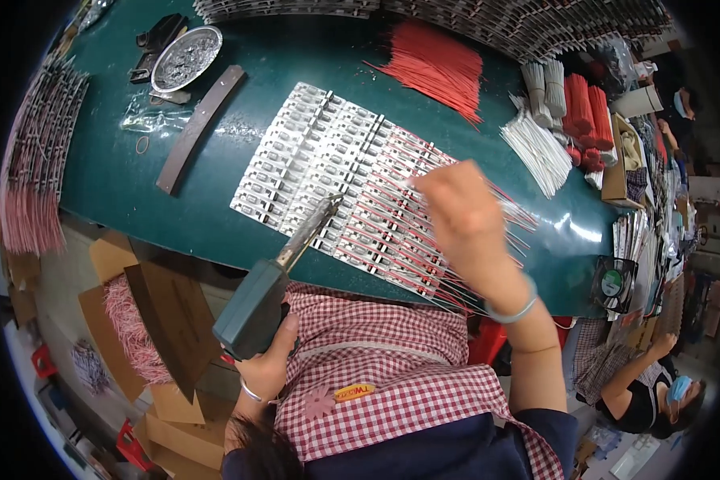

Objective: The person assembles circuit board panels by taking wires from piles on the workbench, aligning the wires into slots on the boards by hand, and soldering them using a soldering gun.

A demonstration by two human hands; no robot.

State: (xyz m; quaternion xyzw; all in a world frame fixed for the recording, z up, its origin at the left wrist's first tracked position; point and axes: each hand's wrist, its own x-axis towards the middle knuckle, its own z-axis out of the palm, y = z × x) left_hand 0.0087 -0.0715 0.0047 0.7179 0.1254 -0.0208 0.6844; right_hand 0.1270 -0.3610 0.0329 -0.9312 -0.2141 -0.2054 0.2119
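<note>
Soldering iron in left hand, right hand over wired panel

Left hand (269,362) is wrapped round the grip of a dark green, pistol-shaped soldering iron (252,308); its metal tip is over the middle of a white-and-silver panel of small rectangular modules (300,152), contact unclear. Panel lies flat on the dark green counter (312,52). Thin red and white wires (392,220) lie across its right part, ends overhanging. Right hand (466,214) is above them, fingers bent together; blurred, can't tell if it grips anything.

Handling, judged by looks: iron fairly solid, front-weighted, hold by the grip only, metal end likely hot. Panel probably light, thin, a bit fragile; take by outer edges. Wires light, bendy, easily knocked askew; pinch singly near the ends. Loose red wire pile (436,72) sits beyond.
</note>
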